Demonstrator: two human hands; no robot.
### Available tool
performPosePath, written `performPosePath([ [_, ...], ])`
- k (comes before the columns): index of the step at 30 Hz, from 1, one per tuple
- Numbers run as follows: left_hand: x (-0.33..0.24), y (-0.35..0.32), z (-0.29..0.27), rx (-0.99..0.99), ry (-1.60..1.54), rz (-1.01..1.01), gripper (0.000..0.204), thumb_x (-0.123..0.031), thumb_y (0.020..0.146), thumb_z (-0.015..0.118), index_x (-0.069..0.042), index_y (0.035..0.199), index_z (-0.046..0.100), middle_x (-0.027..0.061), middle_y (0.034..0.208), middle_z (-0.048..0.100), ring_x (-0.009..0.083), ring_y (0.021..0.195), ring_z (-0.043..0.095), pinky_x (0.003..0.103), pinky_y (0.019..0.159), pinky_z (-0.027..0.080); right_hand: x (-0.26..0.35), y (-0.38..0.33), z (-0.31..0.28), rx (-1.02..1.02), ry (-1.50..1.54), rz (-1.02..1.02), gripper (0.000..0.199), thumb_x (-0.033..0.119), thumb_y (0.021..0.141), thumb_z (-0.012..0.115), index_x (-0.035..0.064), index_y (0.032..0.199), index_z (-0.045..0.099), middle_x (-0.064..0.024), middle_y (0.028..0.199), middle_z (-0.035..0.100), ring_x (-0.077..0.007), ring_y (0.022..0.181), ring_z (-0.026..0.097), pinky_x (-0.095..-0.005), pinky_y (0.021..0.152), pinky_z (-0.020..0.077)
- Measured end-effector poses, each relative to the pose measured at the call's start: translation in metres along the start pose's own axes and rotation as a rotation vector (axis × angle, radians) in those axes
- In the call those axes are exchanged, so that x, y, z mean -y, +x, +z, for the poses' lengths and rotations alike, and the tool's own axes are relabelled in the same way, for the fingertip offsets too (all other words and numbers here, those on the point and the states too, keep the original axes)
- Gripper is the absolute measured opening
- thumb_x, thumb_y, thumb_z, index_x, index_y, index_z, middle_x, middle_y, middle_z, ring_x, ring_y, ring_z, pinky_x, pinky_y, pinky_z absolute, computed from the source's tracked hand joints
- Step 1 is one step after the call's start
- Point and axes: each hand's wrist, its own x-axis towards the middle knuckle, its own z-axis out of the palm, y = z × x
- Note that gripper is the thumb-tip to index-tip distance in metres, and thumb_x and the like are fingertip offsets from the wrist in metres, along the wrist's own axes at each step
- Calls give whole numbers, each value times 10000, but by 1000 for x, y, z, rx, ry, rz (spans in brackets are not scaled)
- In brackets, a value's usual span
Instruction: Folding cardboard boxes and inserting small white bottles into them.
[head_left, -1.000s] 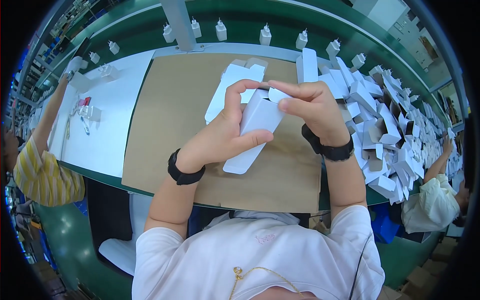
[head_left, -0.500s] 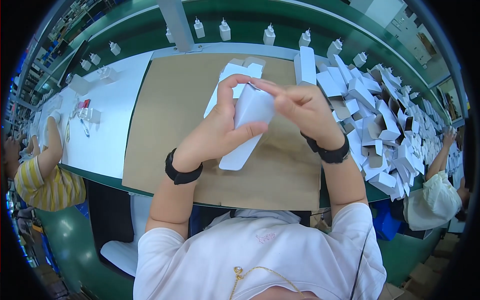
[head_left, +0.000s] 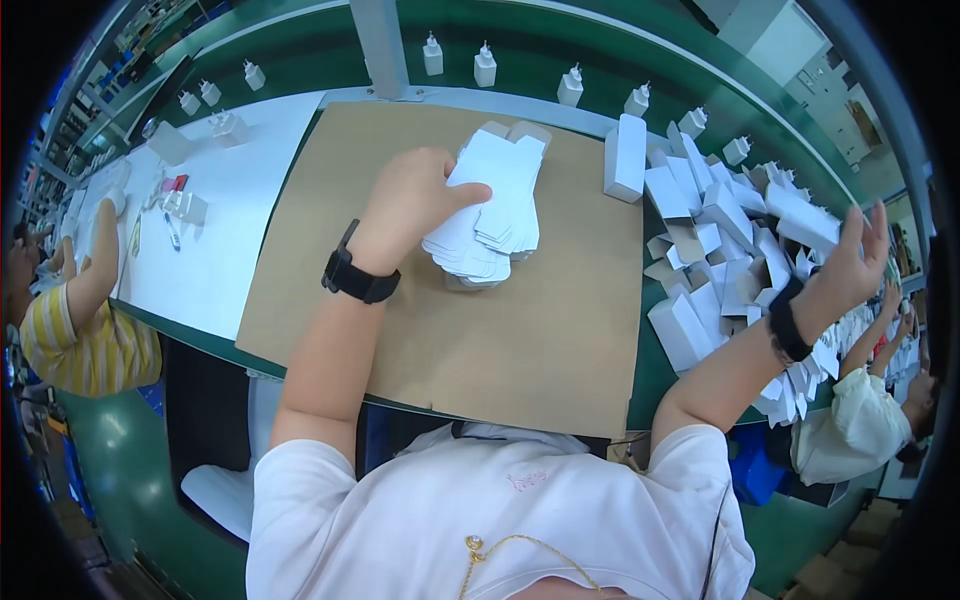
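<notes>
A stack of flat white cartons (head_left: 500, 195), unfolded and fanned at its near end, lies on the brown cardboard sheet. My left hand (head_left: 415, 200) grips the stack's left edge, thumb across the top carton and fingertips partly hidden. Far to the right, my right hand (head_left: 855, 260) is raised over a heap of folded white boxes (head_left: 725, 215), its fingers apart and nothing between them. Just left of those fingers is a long white box (head_left: 800, 218); whether it rests on the heap or is in the air, I cannot tell.
One white box (head_left: 625, 158) stands near the sheet's far right corner. White pump bottles (head_left: 570, 88) line the green shelf beyond a metal post (head_left: 380, 50). A white work surface (head_left: 225, 200) with small items adjoins on the left. Co-workers sit at both sides.
The folded white box has left my hands. My right hand has swung far right over the heap, fingers spread. My left hand has moved left onto the flat carton stack.
</notes>
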Motion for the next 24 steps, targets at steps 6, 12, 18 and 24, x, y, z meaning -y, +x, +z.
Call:
performPosePath([
  [6, -6, -8, -4, -119, 175, 34, 308, -258, 673, 707, 19, 665, 573, 183, 627, 561, 292, 623, 576, 357, 572, 443, 48, -83, 53, 931, 219, -26, 308, 165, 815, 610, 103, 1117, 593, -59, 954, 640, -106, 773, 601, -212, 694, 457],
  [12, -9, -3, -1, -110, 146, 10, 245, -188, 671, 709, 11, 707, 571, 160, 629, 566, 282, 624, 577, 352, 582, 447, 72, -150, 72, 1244, 335, -160, 446, 225, 810, 598, 181, 1241, 491, -107, 832, 637, -174, 614, 592, -267, 585, 463],
  [18, -24, -24, -1, -113, -217, 277, 239, -102, 699, 688, -19, 848, 521, 103, 675, 549, 227, 622, 559, 301, 572, 444, 79, -155, 71, 1268, 326, 5, 524, 264, 813, 611, 163, 1292, 424, -133, 908, 635, -154, 611, 580, -267, 558, 451],
  [24, -25, -36, 23, -173, -495, 650, 167, -24, 735, 646, -40, 772, 483, 67, 697, 479, 173, 576, 493, 262, 523, 411, 83, -158, 74, 1258, 618, 259, 413, 251, 843, 594, 107, 1214, 484, -136, 1099, 565, -96, 774, 579, -225, 655, 467],
])
